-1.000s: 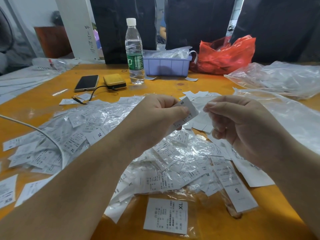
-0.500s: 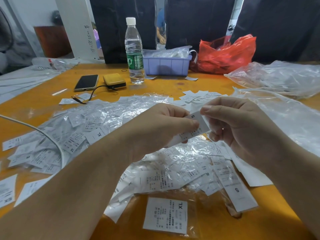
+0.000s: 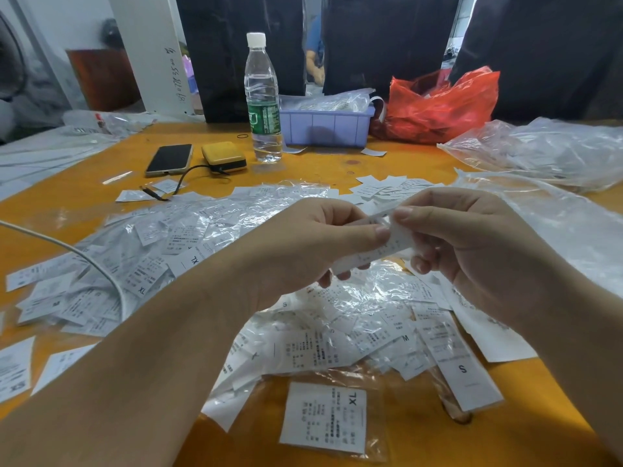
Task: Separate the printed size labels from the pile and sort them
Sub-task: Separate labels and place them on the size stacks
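An orange counter [image 3: 330, 166] is strewn with a pile of bagged labels [image 3: 209, 237]. One label [image 3: 377, 251] is pinched above it between the left hand [image 3: 303, 254] and right hand [image 3: 472, 251] (both grips closed on it); the sleeve should be peeled gently, then the size read.

table [image 3: 337, 170] orange | labels [image 3: 323, 416] white, black print | bag [image 3: 441, 106] red

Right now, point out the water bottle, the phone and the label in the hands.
Bottle [image 3: 262, 106]: head view, on its green wrapper.
Phone [image 3: 169, 159]: head view, middle of its dark screen.
Label [image 3: 392, 242]: head view, on the white strip showing between thumb tips.
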`<state>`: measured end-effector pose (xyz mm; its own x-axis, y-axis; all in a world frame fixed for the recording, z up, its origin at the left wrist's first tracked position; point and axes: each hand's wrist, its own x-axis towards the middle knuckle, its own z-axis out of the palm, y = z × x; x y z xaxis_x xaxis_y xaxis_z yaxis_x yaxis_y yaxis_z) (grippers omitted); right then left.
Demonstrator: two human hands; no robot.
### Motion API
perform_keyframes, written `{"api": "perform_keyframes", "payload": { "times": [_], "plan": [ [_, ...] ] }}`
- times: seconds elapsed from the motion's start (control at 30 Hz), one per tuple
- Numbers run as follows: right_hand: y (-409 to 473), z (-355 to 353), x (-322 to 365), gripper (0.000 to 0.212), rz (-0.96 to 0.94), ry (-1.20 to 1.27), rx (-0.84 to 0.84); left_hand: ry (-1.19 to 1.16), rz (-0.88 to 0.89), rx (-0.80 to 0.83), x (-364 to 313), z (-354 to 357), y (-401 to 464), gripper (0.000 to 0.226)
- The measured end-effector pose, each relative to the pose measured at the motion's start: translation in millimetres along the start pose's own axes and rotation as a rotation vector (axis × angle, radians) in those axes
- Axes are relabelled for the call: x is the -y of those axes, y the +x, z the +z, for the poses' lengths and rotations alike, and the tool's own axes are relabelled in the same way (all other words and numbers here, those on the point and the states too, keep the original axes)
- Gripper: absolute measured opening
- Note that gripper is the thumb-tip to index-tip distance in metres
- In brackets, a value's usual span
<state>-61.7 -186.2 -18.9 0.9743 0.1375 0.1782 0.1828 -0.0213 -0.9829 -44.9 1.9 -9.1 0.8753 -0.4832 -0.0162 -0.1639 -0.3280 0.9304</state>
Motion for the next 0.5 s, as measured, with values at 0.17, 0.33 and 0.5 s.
{"api": "perform_keyframes", "payload": {
  "times": [0.17,0.33,0.5],
  "plan": [
    [4.7,-8.8,1.3,0.028,0.006,0.017,-0.131,-0.036,-0.026,-0.107,-0.1,-7.6,1.6,0.012],
    [5.5,-10.3,1.0,0.026,0.017,0.006,-0.155,-0.097,0.036,-0.233,0.6,-7.0,2.8,0.015],
    [3.3,-3.7,-1.3,0.026,0.049,-0.032,-0.107,-0.076,0.107,-0.200,1.7,-1.0,1.7,0.011]
  ]
}}
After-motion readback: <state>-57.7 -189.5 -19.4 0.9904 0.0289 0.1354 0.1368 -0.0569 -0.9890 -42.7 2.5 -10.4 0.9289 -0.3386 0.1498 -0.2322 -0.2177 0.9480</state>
